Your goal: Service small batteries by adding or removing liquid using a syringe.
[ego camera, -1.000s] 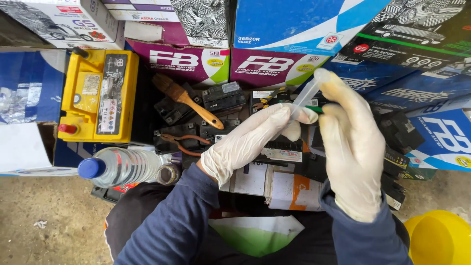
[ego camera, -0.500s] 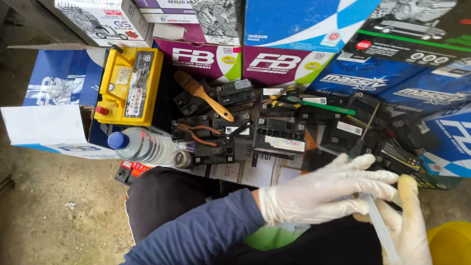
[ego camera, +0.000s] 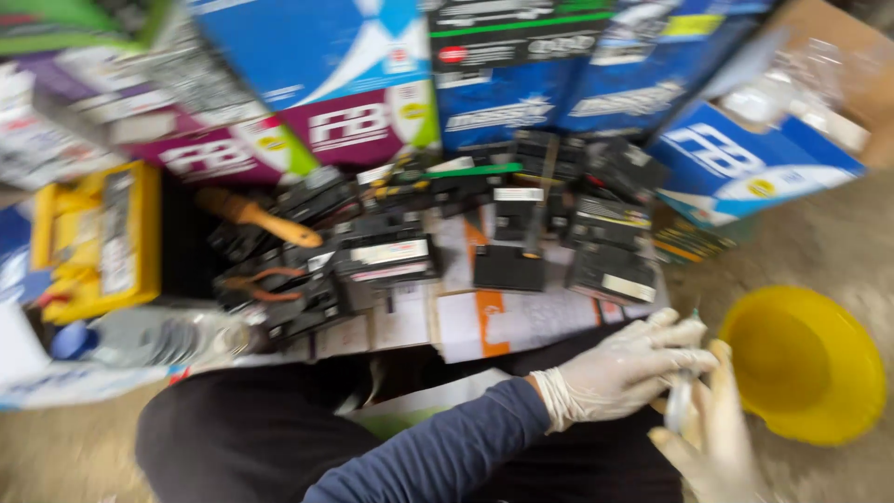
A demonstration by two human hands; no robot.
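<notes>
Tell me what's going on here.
A seated person in white gloves holds a clear syringe between the left hand and right hand, low at the right, beside a yellow bowl on the floor. Small black batteries lie spread on papers ahead, with a yellow battery, a wooden-handled brush and stacked boxes behind. The picture is blurred.

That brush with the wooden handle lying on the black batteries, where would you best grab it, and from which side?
By the wooden handle of the brush, coming from above and from the yellow bowl's side. The handle lies nearly flat, its free end pointing that way over the black batteries, so a grip can close across it. The picture is blurred, so the bristle end is hard to make out.
</notes>
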